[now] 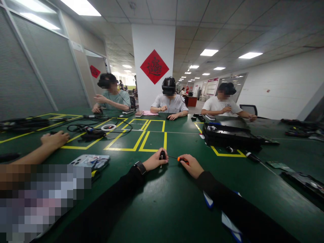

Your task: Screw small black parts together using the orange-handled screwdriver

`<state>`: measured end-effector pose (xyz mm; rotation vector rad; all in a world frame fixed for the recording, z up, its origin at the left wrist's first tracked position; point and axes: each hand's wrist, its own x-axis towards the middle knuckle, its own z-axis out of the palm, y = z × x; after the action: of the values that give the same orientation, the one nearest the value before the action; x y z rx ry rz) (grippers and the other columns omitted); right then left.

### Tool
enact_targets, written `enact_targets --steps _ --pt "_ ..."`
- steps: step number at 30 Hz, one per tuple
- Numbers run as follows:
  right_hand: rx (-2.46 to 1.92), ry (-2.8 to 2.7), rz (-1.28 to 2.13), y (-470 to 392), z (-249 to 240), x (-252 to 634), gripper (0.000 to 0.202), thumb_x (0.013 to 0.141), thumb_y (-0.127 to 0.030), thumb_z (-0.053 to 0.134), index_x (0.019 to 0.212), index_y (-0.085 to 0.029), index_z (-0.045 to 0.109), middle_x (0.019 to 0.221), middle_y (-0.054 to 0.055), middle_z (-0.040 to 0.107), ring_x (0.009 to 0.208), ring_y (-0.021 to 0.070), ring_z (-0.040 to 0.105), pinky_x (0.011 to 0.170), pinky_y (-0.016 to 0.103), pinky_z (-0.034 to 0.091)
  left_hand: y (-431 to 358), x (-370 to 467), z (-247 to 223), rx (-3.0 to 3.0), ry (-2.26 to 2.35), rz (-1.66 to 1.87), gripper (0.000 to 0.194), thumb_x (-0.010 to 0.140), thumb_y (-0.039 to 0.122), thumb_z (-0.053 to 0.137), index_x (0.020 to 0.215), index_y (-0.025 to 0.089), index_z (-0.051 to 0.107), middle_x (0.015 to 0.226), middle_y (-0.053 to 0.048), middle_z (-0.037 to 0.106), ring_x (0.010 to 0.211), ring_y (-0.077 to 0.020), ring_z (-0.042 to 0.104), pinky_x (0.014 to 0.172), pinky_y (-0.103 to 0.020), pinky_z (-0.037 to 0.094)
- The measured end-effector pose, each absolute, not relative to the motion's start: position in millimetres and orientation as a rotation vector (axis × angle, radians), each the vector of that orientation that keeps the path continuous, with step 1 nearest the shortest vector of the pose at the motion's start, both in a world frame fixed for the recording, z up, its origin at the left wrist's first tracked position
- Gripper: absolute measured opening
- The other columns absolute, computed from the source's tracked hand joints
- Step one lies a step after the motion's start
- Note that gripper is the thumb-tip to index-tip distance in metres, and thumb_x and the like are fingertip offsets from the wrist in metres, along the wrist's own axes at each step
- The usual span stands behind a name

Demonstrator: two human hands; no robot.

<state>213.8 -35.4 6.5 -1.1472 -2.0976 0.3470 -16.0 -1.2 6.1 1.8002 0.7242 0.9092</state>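
Note:
Near the middle of the green table point(152, 202), my left hand point(155, 160) has its fingers wrapped round a small black object point(162, 155), which stands upright in its grip. My right hand point(191, 165) is closed on the orange and black handle of a screwdriver point(182, 160). The screwdriver's thin shaft points left and reaches to the black object; whether its tip touches is too small to tell. A dark watch sits on my left wrist.
Black trays point(231, 136) lie at the right, beside cables and a circuit board point(279, 166). Yellow tape marks the table ahead. At the left are cables, a white ring point(108, 127), a pale device point(91, 161) and another person's hand point(55, 138). Three people sit opposite.

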Motion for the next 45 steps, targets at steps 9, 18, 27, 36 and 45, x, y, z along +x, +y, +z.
enact_targets --steps 9,18,27,36,45 --pt "-1.074 -2.025 0.488 -35.3 7.8 211.7 0.018 0.072 -0.019 0.054 0.090 -0.017 0.056 0.084 0.003 0.058 0.078 0.0134 0.054 0.075 0.028 0.043 -4.2 -2.9 3.6 1.846 0.934 1.120 0.024 0.072 0.039 0.054 0.080 0.017 0.047 0.073 0.001 0.057 0.068 -0.0114 0.053 0.069 -0.026 0.041" --pt "-1.110 -2.121 0.331 -32.4 9.0 213.2 0.019 0.082 -0.023 0.042 0.078 -0.016 0.060 0.080 0.005 0.058 0.079 0.0146 0.052 0.076 0.029 0.040 -5.2 -1.6 0.5 1.941 0.999 1.162 0.023 0.071 0.038 0.055 0.080 0.017 0.048 0.076 0.001 0.055 0.070 -0.0114 0.050 0.067 -0.024 0.040" --pt "-1.141 -2.040 0.416 -35.0 7.6 211.0 0.016 0.079 -0.028 0.048 0.085 -0.016 0.057 0.082 0.003 0.058 0.078 0.0137 0.052 0.073 0.027 0.041 -5.9 -2.6 1.8 1.947 1.053 1.158 0.021 0.072 0.036 0.055 0.079 0.017 0.049 0.074 0.001 0.055 0.068 -0.0110 0.049 0.066 -0.024 0.039" --pt "-1.147 -2.082 0.330 -34.9 6.9 213.2 0.011 0.078 -0.021 0.049 0.083 -0.017 0.057 0.082 0.003 0.055 0.079 0.0147 0.050 0.075 0.029 0.039 -7.1 -2.5 4.1 1.933 1.046 1.163 0.022 0.069 0.036 0.057 0.078 0.017 0.049 0.075 0.001 0.055 0.070 -0.0121 0.049 0.068 -0.025 0.039" --pt "-1.178 -2.038 0.382 -31.8 4.4 210.3 0.016 0.078 -0.028 0.050 0.087 -0.017 0.057 0.083 0.003 0.057 0.081 0.0147 0.051 0.076 0.029 0.039 -6.1 -3.2 1.8 1.911 1.030 1.131 0.024 0.071 0.039 0.055 0.080 0.017 0.048 0.074 0.002 0.054 0.066 -0.0108 0.049 0.063 -0.023 0.039"
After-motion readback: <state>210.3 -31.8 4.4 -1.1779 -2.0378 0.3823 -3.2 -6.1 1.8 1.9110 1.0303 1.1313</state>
